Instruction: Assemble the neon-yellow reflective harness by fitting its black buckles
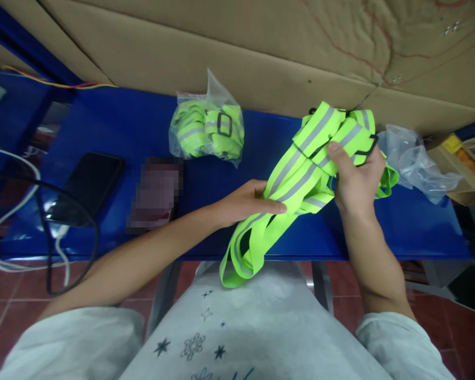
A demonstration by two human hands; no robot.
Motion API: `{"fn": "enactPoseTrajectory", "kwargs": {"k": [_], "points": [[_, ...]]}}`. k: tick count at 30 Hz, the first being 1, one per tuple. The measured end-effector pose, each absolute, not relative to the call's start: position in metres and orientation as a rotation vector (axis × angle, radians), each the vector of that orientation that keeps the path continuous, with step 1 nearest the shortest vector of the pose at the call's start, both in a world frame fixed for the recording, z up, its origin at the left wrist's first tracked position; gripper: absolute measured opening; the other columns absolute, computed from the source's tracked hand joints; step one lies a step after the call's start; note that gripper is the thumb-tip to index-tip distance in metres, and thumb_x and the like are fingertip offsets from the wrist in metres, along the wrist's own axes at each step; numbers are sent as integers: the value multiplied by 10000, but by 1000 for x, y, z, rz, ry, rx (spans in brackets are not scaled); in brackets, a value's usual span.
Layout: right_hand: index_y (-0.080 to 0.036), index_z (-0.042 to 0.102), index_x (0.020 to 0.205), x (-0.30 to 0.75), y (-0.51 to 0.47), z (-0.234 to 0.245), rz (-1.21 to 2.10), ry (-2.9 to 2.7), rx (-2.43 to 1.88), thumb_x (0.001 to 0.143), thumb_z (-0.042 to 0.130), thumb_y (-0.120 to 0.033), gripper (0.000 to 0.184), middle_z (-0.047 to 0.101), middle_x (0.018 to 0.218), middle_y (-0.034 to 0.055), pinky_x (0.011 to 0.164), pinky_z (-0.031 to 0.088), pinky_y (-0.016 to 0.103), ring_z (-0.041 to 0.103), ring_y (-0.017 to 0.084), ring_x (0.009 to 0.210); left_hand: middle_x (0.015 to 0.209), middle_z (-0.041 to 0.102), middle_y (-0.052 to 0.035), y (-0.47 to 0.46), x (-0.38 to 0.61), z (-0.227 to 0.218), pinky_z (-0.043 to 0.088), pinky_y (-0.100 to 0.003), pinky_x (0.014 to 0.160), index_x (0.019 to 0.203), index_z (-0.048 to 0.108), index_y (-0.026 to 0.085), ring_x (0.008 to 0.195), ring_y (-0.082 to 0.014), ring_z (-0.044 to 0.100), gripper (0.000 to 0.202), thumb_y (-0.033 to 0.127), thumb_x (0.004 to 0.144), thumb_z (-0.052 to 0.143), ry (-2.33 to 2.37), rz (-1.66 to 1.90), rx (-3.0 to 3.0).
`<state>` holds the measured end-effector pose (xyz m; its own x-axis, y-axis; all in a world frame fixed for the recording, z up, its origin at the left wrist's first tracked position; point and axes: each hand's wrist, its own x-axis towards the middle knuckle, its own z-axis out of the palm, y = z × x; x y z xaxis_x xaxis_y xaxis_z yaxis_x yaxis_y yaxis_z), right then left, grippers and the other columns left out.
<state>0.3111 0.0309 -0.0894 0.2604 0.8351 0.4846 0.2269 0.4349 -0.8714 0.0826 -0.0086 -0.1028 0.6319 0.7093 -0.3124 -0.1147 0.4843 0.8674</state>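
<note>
A bundle of neon-yellow reflective straps (301, 166) with grey stripes and black buckles is held over the blue table. My left hand (249, 203) grips its lower middle part, thumb on top and the other fingers partly hidden behind the straps. Looped strap ends hang past the table's front edge, toward my shirt. My right hand (356, 174) is closed around the upper right part, close to a black buckle. Farther back, left of the bundle, lies a clear plastic bag (208, 129) with similar rolled straps and a buckle inside.
On the blue table (142, 116), a black phone (89, 184) lies at the left beside white and black cables (43, 211). A blurred-out item (158, 190) sits near it. Crumpled clear plastic (415, 158) and a small cardboard box (459, 163) are at the right. Brown cardboard (221, 47) lines the back.
</note>
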Motion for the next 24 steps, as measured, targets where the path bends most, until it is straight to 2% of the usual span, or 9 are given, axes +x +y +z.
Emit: {"fn": "enactPoseTrajectory", "kwargs": {"k": [4, 7, 12, 16, 20, 24], "points": [[-210, 755, 1041, 310, 31, -95, 623, -1337, -1140, 834, 842, -427, 312, 779, 1082, 52, 953, 612, 419, 746, 227, 1003, 786, 777, -15, -8, 80, -102, 568, -236, 630, 815, 808, 150, 668, -145, 705, 291, 308, 607, 934, 744, 523, 802], [-257, 729, 1073, 311, 32, -99, 643, -1388, -1196, 845, 817, -494, 340, 764, 1074, 47, 939, 615, 454, 743, 249, 998, 746, 771, -26, -8, 79, -101, 581, -246, 597, 777, 804, 143, 627, -154, 706, 283, 322, 599, 932, 709, 541, 746], [-309, 620, 1282, 310, 37, -108, 702, -1502, -1316, 860, 780, -545, 510, 721, 1149, 50, 919, 606, 467, 719, 258, 1029, 741, 762, -36, -8, 81, -100, 574, -266, 567, 826, 784, 137, 615, -167, 699, 252, 326, 683, 868, 674, 642, 721], [-270, 613, 1256, 310, 43, -117, 836, -1529, -1442, 865, 752, -571, 513, 718, 1140, 56, 931, 599, 456, 704, 251, 1023, 701, 732, -9, -7, 83, -103, 517, -242, 540, 839, 751, 154, 572, -138, 653, 234, 297, 682, 849, 782, 761, 694], [-249, 614, 1278, 312, 48, -120, 880, -1617, -1456, 930, 620, -673, 549, 715, 1238, 76, 1000, 577, 449, 693, 248, 1103, 736, 726, 6, -4, 85, -108, 517, -261, 607, 899, 732, 175, 619, -145, 657, 258, 311, 703, 830, 833, 764, 717], [-242, 629, 1321, 310, 41, -107, 663, -1683, -1340, 1024, 482, -646, 523, 667, 1396, 91, 1106, 522, 431, 648, 239, 1266, 917, 740, -25, -5, 86, -111, 518, -302, 752, 978, 715, 174, 817, -183, 678, 284, 428, 852, 728, 957, 819, 1223]]}}
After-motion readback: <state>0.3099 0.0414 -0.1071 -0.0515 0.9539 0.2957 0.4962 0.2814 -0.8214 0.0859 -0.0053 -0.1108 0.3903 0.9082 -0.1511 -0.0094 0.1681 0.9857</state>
